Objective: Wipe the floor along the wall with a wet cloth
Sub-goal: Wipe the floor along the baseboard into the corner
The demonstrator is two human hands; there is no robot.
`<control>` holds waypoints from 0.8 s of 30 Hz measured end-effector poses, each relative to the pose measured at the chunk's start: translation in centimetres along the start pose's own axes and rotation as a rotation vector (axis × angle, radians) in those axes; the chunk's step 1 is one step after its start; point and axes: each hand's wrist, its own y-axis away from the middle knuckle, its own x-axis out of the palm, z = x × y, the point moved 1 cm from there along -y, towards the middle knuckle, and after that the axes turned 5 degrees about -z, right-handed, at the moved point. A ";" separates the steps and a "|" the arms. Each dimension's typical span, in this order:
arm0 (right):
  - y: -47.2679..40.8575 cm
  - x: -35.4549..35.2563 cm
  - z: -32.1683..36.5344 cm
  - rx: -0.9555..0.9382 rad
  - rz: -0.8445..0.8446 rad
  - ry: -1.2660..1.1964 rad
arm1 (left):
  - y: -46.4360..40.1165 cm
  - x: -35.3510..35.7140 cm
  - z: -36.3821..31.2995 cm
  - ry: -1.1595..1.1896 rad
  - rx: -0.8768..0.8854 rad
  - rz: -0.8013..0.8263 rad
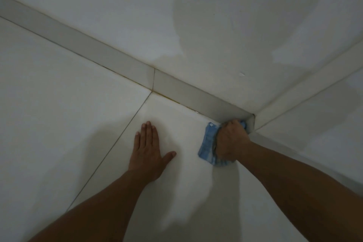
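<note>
A blue checked cloth [207, 144] lies bunched on the white tiled floor [59, 104], pushed into the corner where two walls meet. My right hand [231, 139] presses down on the cloth with its fingers curled over it, knuckles close to the grey skirting tile [121, 61]. Most of the cloth is hidden under that hand. My left hand [147, 153] rests flat on the floor to the left of the cloth, fingers spread, holding nothing.
A white wall [196, 15] rises behind the skirting, and a second wall [324, 108] with its own skirting closes the corner on the right. Grout lines cross the floor, one running diagonally just left of my left hand. The grout by the skirting looks yellowed.
</note>
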 end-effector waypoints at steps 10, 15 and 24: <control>0.6 0.0 -0.6 -0.094 -0.036 -0.301 | -0.2 -0.6 -0.1 0.006 -0.004 0.083; 2.5 0.5 0.9 -0.144 0.060 -0.449 | -0.7 -2.5 -0.4 0.025 -0.018 0.238; 7.6 -3.3 0.1 -0.056 0.316 -0.777 | 1.2 -11.0 -0.6 0.048 -0.014 0.333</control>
